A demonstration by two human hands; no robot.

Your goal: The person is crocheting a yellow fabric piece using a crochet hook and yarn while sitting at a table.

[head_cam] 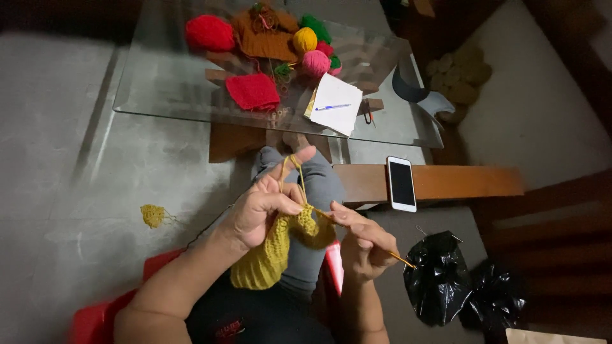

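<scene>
My left hand (261, 207) pinches the yellow piece (274, 251), right hand (360, 245) grips the hook (357, 232) beside it, so keep yarn (294, 171) snug imo.

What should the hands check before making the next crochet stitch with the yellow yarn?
1. Left hand pinches the yellow crochet piece near its top edge: ok.
2. Yarn strand is looped over the raised left index finger, looks taut: ok.
3. Right hand holds the crochet hook, its handle end poking out past the fingers: ok.
4. Hook tip is inside a loop of the work: cannot tell, the fingers and yarn hide it.
5. Strand runs free to the small yellow yarn clump on the floor: cannot tell, the arm covers most of it.
6. Phone on the wooden bench lies apart from the hands: ok.
</scene>
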